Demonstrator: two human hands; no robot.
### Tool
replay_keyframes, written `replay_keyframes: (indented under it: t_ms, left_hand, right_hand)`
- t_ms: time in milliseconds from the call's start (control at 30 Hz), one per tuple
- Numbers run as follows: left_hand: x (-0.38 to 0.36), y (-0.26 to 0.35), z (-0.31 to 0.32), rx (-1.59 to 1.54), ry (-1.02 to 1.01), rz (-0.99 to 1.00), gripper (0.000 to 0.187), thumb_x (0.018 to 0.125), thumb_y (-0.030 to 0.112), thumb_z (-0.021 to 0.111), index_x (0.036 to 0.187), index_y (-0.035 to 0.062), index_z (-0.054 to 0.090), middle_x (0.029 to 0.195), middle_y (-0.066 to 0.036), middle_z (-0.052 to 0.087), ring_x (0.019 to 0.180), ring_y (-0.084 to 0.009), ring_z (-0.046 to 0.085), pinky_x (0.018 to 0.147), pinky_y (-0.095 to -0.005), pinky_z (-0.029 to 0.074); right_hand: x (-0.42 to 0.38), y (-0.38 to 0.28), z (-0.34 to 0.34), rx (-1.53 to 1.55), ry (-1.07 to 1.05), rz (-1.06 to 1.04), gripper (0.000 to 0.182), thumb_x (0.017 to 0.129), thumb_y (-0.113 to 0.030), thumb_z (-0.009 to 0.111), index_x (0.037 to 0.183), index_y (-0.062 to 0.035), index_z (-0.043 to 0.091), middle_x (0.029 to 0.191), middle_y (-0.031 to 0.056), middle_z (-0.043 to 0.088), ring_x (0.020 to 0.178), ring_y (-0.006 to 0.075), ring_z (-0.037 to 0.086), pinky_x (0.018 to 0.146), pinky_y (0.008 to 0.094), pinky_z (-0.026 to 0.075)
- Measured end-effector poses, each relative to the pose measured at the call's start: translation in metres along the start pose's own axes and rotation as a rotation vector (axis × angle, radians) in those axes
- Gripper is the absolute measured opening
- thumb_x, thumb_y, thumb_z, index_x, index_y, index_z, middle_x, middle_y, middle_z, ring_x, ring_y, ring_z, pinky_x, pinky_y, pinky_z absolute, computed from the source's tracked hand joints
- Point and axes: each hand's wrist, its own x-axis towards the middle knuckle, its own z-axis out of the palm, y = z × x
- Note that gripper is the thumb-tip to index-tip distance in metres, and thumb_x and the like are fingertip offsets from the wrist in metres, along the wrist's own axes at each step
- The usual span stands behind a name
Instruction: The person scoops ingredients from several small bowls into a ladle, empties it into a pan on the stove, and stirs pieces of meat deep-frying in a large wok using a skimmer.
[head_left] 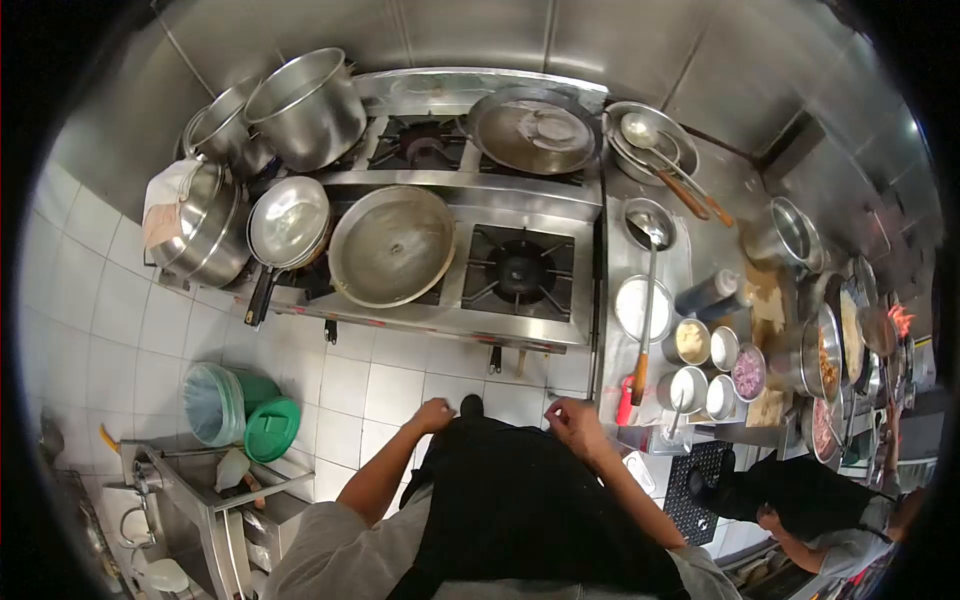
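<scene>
My left hand hangs in front of the stove with its fingers curled, and nothing shows in it. On the other side of my black apron, my right hand is raised near the stove's front right corner. Its fingers are pinched together; whether they hold something small I cannot make out. Nearest ahead on the stove are a wide shallow pan and a bare burner. A frying pan with a black handle sits left of the wide pan.
Large pots crowd the stove's back left. On the right counter are a long-handled ladle, a bowl of chopped purple onion and a dark squeeze bottle. A lined bin stands left; a co-worker works at right.
</scene>
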Motion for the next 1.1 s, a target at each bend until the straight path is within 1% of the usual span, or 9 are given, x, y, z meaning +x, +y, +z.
replay_keyframes:
  t_ms: [67, 133, 267, 400, 633, 767, 900, 1000, 1100]
  left_hand:
    - [-0.012, -0.068, 0.003, -0.001, -0.073, -0.231, 0.042, 0.084, 0.035, 0.056, 0.08, -0.0058, 0.065, 0.089, -0.027, 0.065, 0.085, -0.0404, 0.065, 0.083, -0.0452, 0.051]
    - [-0.035, -0.125, 0.004, -0.178, -0.138, -0.475, 0.042, 0.086, 0.032, 0.054, 0.072, -0.0069, 0.063, 0.074, -0.025, 0.065, 0.062, -0.0345, 0.066, 0.061, -0.0421, 0.056]
    - [-0.066, -0.177, 0.0, -0.334, -0.104, -0.663, 0.04, 0.087, 0.03, 0.054, 0.074, -0.0068, 0.062, 0.071, -0.02, 0.066, 0.056, -0.0294, 0.066, 0.05, -0.0383, 0.056]
    - [-0.056, -0.188, 0.002, -0.401, -0.089, -0.626, 0.037, 0.087, 0.029, 0.055, 0.075, -0.0059, 0.061, 0.071, -0.017, 0.066, 0.056, -0.0262, 0.066, 0.049, -0.0375, 0.057]
    - [-0.016, -0.139, 0.013, -0.702, -0.061, -0.422, 0.029, 0.086, 0.024, 0.056, 0.084, -0.0047, 0.06, 0.071, -0.015, 0.064, 0.057, -0.0238, 0.066, 0.048, -0.0371, 0.056]
    - [-0.029, -0.077, -0.022, -0.399, -0.078, -0.163, 0.03, 0.086, 0.026, 0.061, 0.093, -0.0025, 0.063, 0.072, -0.014, 0.065, 0.062, -0.0221, 0.063, 0.053, -0.0348, 0.051]
    - [0.038, -0.211, 0.046, 0.087, -0.2, 0.108, 0.036, 0.086, 0.036, 0.058, 0.09, 0.0007, 0.067, 0.074, -0.016, 0.067, 0.069, -0.0295, 0.066, 0.064, -0.0403, 0.052]
    - [0.041, -0.228, 0.025, 0.672, -0.247, 0.695, 0.036, 0.086, 0.038, 0.057, 0.083, 0.0028, 0.067, 0.074, -0.016, 0.067, 0.072, -0.0332, 0.066, 0.063, -0.0426, 0.052]
    - [0.032, -0.218, -0.015, 0.268, -0.335, 0.315, 0.034, 0.086, 0.036, 0.057, 0.082, 0.0032, 0.066, 0.077, -0.016, 0.067, 0.072, -0.0342, 0.065, 0.063, -0.0433, 0.052]
  right_hand:
    - [0.01, -0.016, 0.02, 0.071, 0.063, -0.134, 0.023, 0.083, -0.015, 0.067, 0.101, -0.0029, 0.061, 0.091, 0.0169, 0.062, 0.08, 0.0273, 0.063, 0.064, 0.0356, 0.052]
    - [0.018, -0.035, 0.028, 0.062, 0.009, -0.102, 0.032, 0.081, -0.015, 0.067, 0.109, -0.0023, 0.059, 0.118, 0.0197, 0.055, 0.099, 0.0327, 0.06, 0.072, 0.0392, 0.053]
    - [0.026, -0.053, 0.031, -0.077, -0.005, -0.076, 0.032, 0.082, -0.016, 0.066, 0.109, -0.001, 0.058, 0.102, 0.02, 0.063, 0.089, 0.034, 0.063, 0.073, 0.0393, 0.052]
    - [0.025, -0.064, 0.036, -0.064, -0.192, 0.058, 0.031, 0.083, -0.018, 0.065, 0.108, -0.0013, 0.06, 0.089, 0.0178, 0.068, 0.082, 0.0333, 0.066, 0.074, 0.039, 0.052]
    - [0.029, -0.054, 0.063, -0.18, -0.208, 0.016, 0.029, 0.084, -0.026, 0.064, 0.101, -0.0023, 0.061, 0.09, 0.0179, 0.066, 0.085, 0.036, 0.064, 0.075, 0.0428, 0.051]
    - [0.013, -0.04, 0.067, -0.187, -0.04, -0.03, 0.028, 0.082, -0.029, 0.063, 0.089, -0.0021, 0.058, 0.084, 0.0181, 0.062, 0.081, 0.0371, 0.061, 0.072, 0.0459, 0.048]
    - [-0.011, -0.042, 0.042, -0.055, 0.245, 0.211, 0.024, 0.08, -0.024, 0.066, 0.083, -0.0026, 0.056, 0.077, 0.0191, 0.063, 0.075, 0.0388, 0.061, 0.067, 0.0465, 0.048]
    - [-0.034, -0.012, 0.014, 0.069, 0.632, 0.344, 0.021, 0.082, -0.02, 0.065, 0.083, -0.0019, 0.055, 0.07, 0.0188, 0.061, 0.066, 0.0355, 0.061, 0.061, 0.0426, 0.047]
    - [-0.061, 0.0, -0.028, 0.101, 0.911, 0.427, 0.011, 0.085, -0.011, 0.059, 0.086, -0.0009, 0.055, 0.071, 0.0183, 0.061, 0.064, 0.0328, 0.062, 0.059, 0.0405, 0.047]
